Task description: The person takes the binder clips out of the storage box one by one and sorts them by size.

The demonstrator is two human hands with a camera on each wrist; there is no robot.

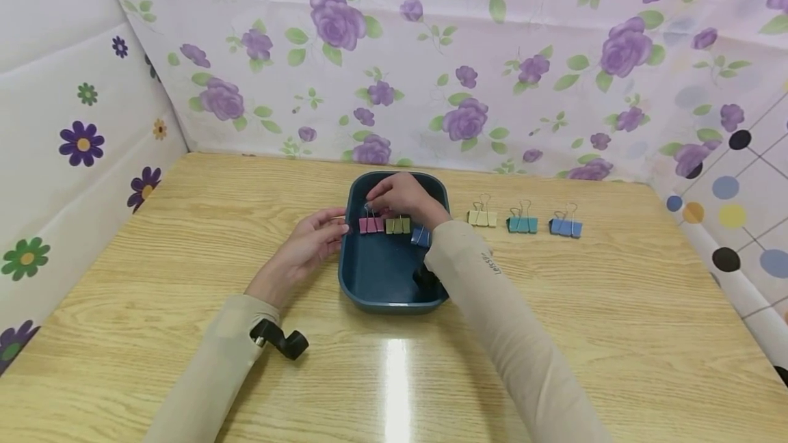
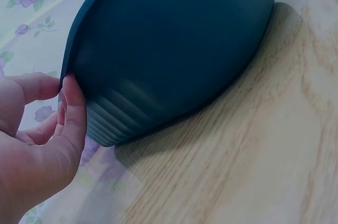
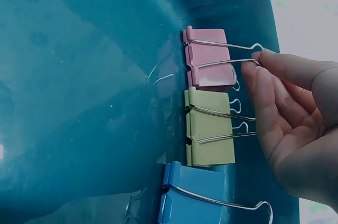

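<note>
A dark blue plastic tub (image 1: 394,307) stands on the table, with a row of binder clips inside. My left hand (image 1: 315,241) holds the tub's left rim, thumb and fingertips at its edge in the left wrist view. Inside the tub, my right hand (image 1: 403,197) pinches the wire handle of the pink binder clip (image 3: 211,60). Beside that clip sits a yellow binder clip (image 3: 214,129), followed by a blue binder clip (image 3: 195,192). The right sleeve hides part of the tub's right side in the head view.
Right of the tub, a pale yellow binder clip (image 1: 482,218), a teal binder clip (image 1: 522,225) and another blue binder clip (image 1: 565,227) stand in a row on the wooden table (image 1: 615,333). A flowered sheet (image 1: 418,53) hangs behind the table.
</note>
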